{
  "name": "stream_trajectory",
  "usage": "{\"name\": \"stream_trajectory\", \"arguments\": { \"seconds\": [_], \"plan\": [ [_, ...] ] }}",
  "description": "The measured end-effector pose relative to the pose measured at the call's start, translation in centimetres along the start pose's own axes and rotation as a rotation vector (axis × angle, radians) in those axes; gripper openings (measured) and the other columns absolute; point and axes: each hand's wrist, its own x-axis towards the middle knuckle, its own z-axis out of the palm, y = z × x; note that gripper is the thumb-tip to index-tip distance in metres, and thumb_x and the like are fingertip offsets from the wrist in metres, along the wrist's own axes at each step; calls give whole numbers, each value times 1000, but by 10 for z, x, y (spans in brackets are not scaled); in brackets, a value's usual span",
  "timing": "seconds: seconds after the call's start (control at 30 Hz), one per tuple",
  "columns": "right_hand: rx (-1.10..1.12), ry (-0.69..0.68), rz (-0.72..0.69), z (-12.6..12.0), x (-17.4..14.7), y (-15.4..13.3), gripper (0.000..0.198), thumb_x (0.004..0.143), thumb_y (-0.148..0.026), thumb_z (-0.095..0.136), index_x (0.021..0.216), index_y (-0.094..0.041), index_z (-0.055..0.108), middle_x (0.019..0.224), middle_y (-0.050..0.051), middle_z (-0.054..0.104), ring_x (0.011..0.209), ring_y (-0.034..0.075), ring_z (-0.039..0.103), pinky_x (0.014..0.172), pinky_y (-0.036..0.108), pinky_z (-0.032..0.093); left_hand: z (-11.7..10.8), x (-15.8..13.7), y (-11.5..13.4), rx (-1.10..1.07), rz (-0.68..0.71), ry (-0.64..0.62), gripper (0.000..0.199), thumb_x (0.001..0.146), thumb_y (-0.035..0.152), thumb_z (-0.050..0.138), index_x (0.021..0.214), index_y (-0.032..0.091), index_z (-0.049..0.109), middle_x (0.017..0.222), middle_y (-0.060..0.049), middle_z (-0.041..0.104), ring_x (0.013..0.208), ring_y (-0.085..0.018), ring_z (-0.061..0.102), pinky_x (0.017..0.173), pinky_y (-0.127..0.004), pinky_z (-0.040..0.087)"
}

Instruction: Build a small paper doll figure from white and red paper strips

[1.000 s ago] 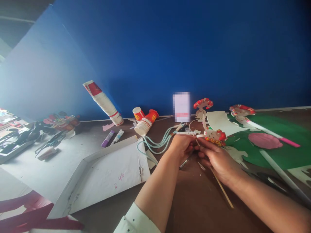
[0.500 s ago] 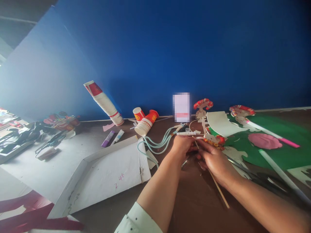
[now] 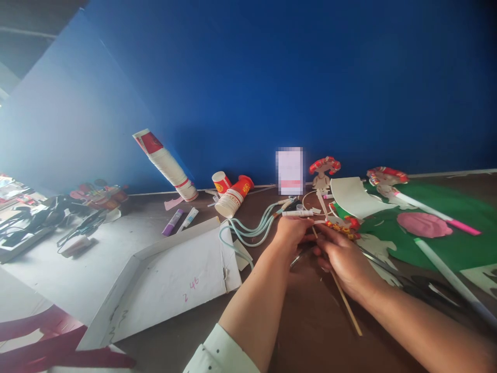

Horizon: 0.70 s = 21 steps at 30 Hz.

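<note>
A thin wooden stick [image 3: 347, 305] slants between my hands, its lower end pointing down toward me. My right hand [image 3: 344, 254] is closed round its upper part. The fingers of my left hand [image 3: 293, 230] are closed in a pinch at the stick's top end; the fingertips are partly hidden. Just beyond my right fingers lies a paper cutout with a red and yellow wrapped edge [image 3: 351, 223]. A pair of scissors [image 3: 404, 280] lies beside and partly under my right hand. Behind my left hand is a white capped tube [image 3: 297, 213].
Pale green cables [image 3: 256, 228] and a white cardboard box lid [image 3: 163, 280] lie to the left. Paper cups [image 3: 233, 199] lie farther back near a leaning cup stack [image 3: 166, 166]. At right are green paper [image 3: 469, 228], pink clay [image 3: 424, 225] and a marker [image 3: 446, 269].
The stick's lower end has swung slightly to the left. Both hands stay in nearly the same place, with the right fingers shifted a little.
</note>
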Motion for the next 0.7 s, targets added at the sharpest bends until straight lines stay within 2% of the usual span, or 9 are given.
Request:
{"name": "stream_trajectory", "arguments": {
  "seconds": [0.17,0.37,0.7],
  "plan": [
    [245,-13,113,5,-4,-5,37,64,-14,67,100,-19,70,75,0,64,51,8,48,36,16,29,-2,2,-1,39,6,-2,9,77,8,71,70,10,66,61,-3,63,51,-10,59,51,-22,49],
    [478,0,261,5,-5,-8,29,66,-6,70,92,-18,71,76,2,66,49,5,49,36,12,34,-3,0,-1,91,9,-4,9,74,15,75,71,11,68,55,-1,58,44,-8,51,43,-19,38],
    [721,-32,435,-1,-1,-12,28,79,2,58,96,-17,68,78,4,65,50,4,53,37,10,41,-4,3,-2,100,-8,-19,11,75,18,75,72,12,67,48,1,53,41,-8,47,42,-19,33]
  ]
}}
